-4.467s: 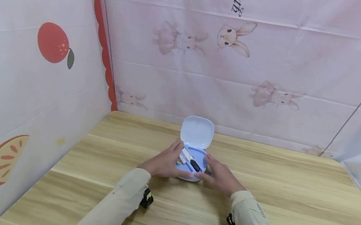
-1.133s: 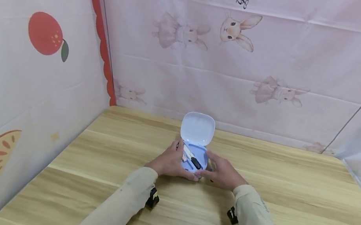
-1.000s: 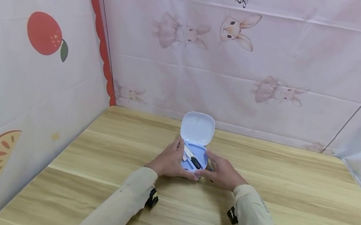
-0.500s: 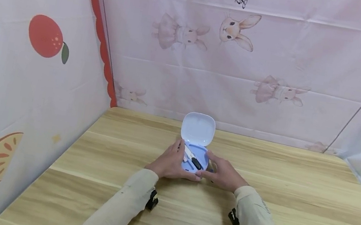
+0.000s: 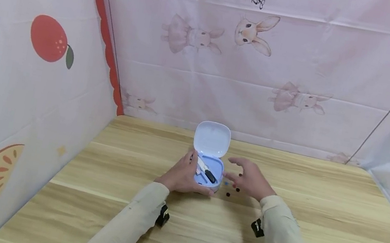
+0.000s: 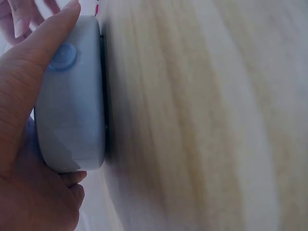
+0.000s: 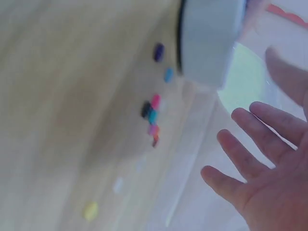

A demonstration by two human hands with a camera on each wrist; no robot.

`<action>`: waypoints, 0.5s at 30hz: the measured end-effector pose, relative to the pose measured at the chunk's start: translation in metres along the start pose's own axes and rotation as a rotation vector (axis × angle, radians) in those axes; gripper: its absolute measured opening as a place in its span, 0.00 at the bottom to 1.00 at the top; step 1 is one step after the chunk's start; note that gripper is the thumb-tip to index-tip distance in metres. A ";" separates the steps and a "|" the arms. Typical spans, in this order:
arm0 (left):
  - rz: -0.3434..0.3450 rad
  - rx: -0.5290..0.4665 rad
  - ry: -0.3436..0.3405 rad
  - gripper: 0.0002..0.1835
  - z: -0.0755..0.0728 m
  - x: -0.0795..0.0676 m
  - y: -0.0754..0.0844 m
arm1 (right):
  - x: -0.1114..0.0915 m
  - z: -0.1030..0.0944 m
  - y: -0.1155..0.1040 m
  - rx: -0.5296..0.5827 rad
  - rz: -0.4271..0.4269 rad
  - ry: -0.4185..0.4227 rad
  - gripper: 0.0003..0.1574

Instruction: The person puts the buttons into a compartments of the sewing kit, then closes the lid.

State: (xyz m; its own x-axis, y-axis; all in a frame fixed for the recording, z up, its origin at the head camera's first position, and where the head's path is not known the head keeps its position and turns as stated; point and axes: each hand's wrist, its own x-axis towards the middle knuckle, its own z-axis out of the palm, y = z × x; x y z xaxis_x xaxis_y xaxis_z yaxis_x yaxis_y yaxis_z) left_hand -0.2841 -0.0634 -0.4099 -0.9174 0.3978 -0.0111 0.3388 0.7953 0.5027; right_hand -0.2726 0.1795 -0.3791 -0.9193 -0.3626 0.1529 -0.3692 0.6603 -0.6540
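Note:
A white box (image 6: pixel 72 110) with its lid (image 5: pixel 212 138) raised stands on the table in the head view. Its pale-blue inner tray (image 5: pixel 216 166) holds a slim white tool with a black end (image 5: pixel 210 176) and small items partly hidden by fingers. My left hand (image 5: pixel 183 174) grips the box's left side, thumb along the front wall beside a round blue button-like catch (image 6: pixel 63 57). Just off the right side, my right hand (image 5: pixel 252 179) has its fingers spread and holds nothing. Under and beside it lie several small coloured button-like discs (image 7: pixel 155 101).
More small pieces trail along the table in the right wrist view, among them a yellow one (image 7: pixel 90 211). A patterned pink cloth (image 5: pixel 184 94) hangs behind the wooden table (image 5: pixel 199 234). A white fruit-print cloth (image 5: pixel 3 85) hangs at the left.
My right hand has let go of the box and moved right, its fingers spreading. The coloured discs beside the box now show. My left hand still grips the box.

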 end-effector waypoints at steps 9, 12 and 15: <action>-0.030 0.002 -0.020 0.82 0.004 0.007 -0.007 | -0.010 -0.032 0.010 -0.157 0.019 0.051 0.16; -0.025 0.004 -0.025 0.82 0.004 0.007 -0.007 | -0.016 -0.039 0.016 -0.204 0.039 0.019 0.12; -0.023 0.004 -0.034 0.81 0.003 0.005 -0.006 | -0.022 -0.044 0.022 -0.238 0.061 -0.023 0.08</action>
State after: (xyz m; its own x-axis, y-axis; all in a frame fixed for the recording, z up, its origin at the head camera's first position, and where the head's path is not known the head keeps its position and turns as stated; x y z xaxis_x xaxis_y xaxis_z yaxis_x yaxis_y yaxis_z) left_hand -0.2907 -0.0648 -0.4157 -0.9175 0.3944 -0.0523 0.3183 0.8066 0.4981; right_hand -0.2665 0.2303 -0.3642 -0.9384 -0.3307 0.1000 -0.3377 0.8165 -0.4682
